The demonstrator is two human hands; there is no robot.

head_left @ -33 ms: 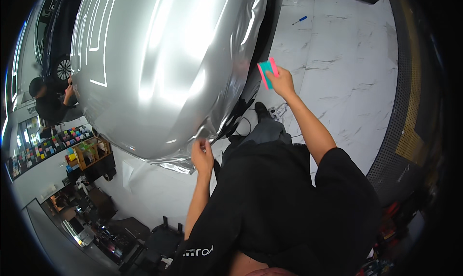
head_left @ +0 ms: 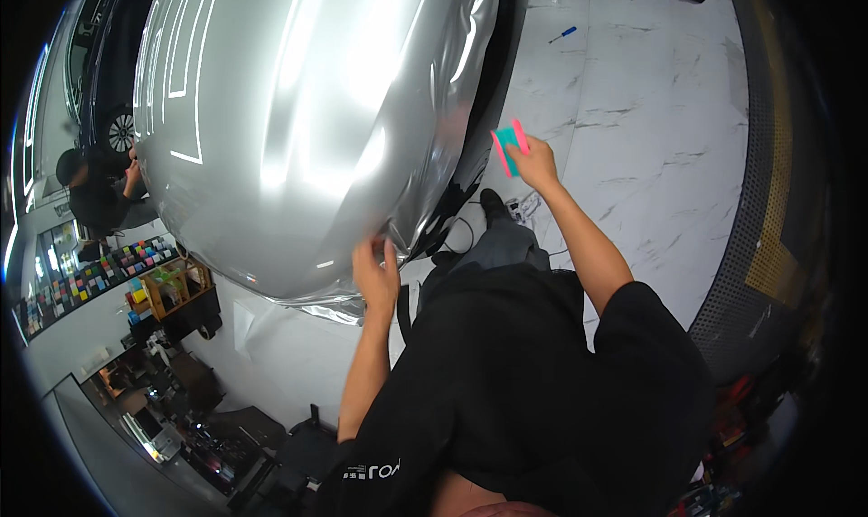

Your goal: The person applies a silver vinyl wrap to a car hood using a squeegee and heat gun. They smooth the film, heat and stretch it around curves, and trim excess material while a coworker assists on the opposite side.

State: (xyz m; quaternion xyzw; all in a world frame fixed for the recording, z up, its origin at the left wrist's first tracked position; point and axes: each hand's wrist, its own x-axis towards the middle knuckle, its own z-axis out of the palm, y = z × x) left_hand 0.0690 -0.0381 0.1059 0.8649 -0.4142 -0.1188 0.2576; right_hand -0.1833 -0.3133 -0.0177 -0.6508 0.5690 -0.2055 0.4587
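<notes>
A car hood wrapped in glossy silver film [head_left: 298, 146] fills the upper left and middle, with loose, wrinkled film along its right and near edges. My left hand [head_left: 375, 277] is at the near right corner of the film, its fingertips on or just over the surface. Its thumb and fingers look apart, though slightly blurred. Out to the right, my right hand [head_left: 535, 163] grips a flat pink-and-teal squeegee [head_left: 511, 146], held in the air clear of the film.
A blue-handled screwdriver [head_left: 562, 34] lies on the white marble-patterned floor [head_left: 651, 155]. At the far left, another person [head_left: 99, 192] in black works at the hood's other side. A wooden rack [head_left: 176, 291] stands lower left, with a black chair [head_left: 312, 449] nearer me.
My left hand has moved up slightly onto the film, its fingers spreading. My right hand has shifted a little right and down with the squeegee.
</notes>
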